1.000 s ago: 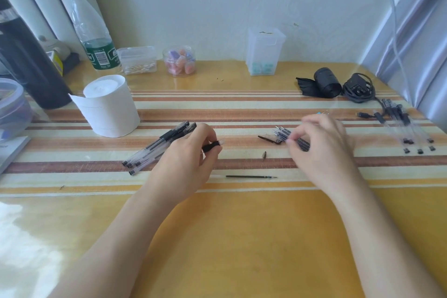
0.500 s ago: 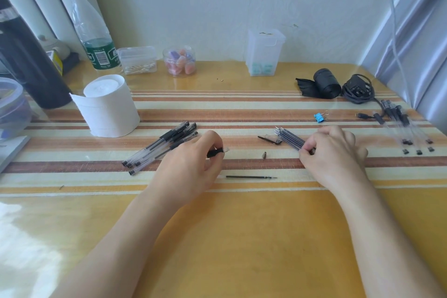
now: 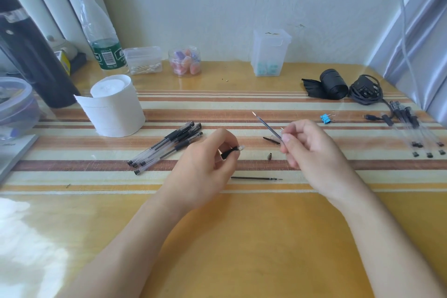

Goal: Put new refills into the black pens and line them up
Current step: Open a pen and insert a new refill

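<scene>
The left hand (image 3: 205,169) curls its fingers round a pen barrel (image 3: 231,152). The thumb and forefinger pinch it near the black grip, and its clear open end sticks out past the fingertips toward the right hand (image 3: 312,152). That hand pinches a refill (image 3: 267,125) between thumb and forefinger, with the other fingers loosely curled beneath. The refill slants up and away from the fingertips, off the table (image 3: 242,237), with its point at the far left. A cap (image 3: 271,140) lies just beside the right fingertips and a small tip (image 3: 269,156) lies between the two hands. A loose refill (image 3: 256,178) lies flat on the near side of both sets of fingers. A pile of pens (image 3: 167,146) lies just left of the left knuckles. More pens (image 3: 411,128) lie well to the right of the right hand, with a blue clip (image 3: 325,119) nearer to it.
</scene>
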